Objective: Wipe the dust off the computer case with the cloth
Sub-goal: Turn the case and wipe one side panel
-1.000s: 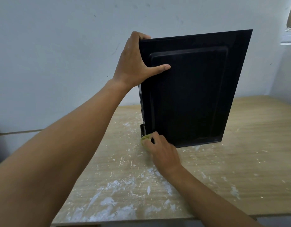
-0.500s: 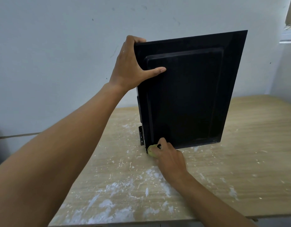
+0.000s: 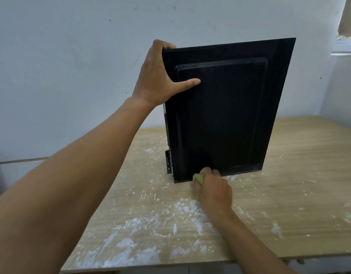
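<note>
Black and glossy, the computer case (image 3: 226, 115) stands upright on a light wooden table (image 3: 293, 194), its broad side panel with a raised rectangular field facing the camera. The left hand (image 3: 158, 76) grips the case's top left corner: the fingers curl over the top edge and out of sight behind it, while the thumb lies stretched flat across the panel. At the case's bottom edge, toward its left corner, the right hand (image 3: 215, 189) has its fingers curled round a small yellow-green cloth (image 3: 198, 177), bunched in the grip and pressed against the foot of the panel where it meets the table. A small metal bracket (image 3: 168, 161) sticks out from the case's left edge, just above the table. White powdery smears (image 3: 135, 222) lie scattered on the wood in front of the case and to its left. Behind the case rises a plain pale wall (image 3: 72, 56).
</note>
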